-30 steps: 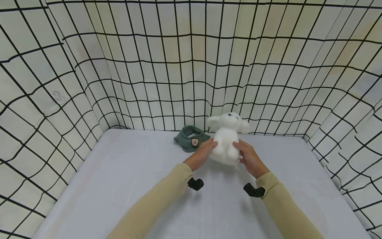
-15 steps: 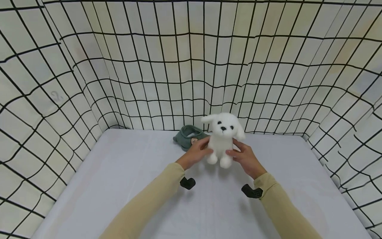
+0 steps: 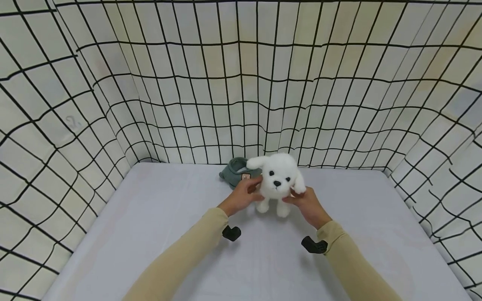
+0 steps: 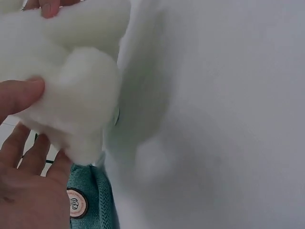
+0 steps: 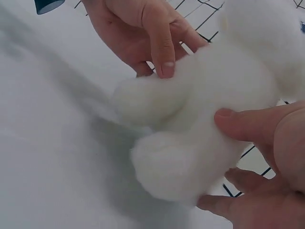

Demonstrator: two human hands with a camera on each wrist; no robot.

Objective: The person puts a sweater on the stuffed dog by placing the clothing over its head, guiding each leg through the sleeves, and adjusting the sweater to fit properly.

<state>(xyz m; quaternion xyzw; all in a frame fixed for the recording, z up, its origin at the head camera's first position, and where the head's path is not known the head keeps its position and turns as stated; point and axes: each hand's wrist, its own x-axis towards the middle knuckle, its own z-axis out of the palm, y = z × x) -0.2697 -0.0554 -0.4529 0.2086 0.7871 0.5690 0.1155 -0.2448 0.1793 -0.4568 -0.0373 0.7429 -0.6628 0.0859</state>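
A white plush dog [image 3: 278, 173] with black eyes and nose faces the head camera, its head leaning forward. My left hand [image 3: 242, 194] grips one side of its body, and my right hand [image 3: 306, 205] holds the other side. In the left wrist view, the left thumb lies on the white fur [image 4: 90, 86] with the fingers behind. The right wrist view shows the right thumb [image 5: 238, 125] pressed into the plush, with fingers curled underneath. Behind the left hand lies a green knitted doll garment [image 3: 230, 175] with a round-edged badge, partly hidden by the dog.
A white tabletop [image 3: 180, 196] spreads under both arms. White walls with a black grid [image 3: 241, 92] close it in at the back and on both sides. A black wrist mount [image 3: 314, 245] sticks out below the right sleeve, another [image 3: 231, 233] below the left.
The dog has tipped forward from lying back face-up, so its face now points at the head camera. Both hands have moved slightly left and nearer with it. The green garment stays put.
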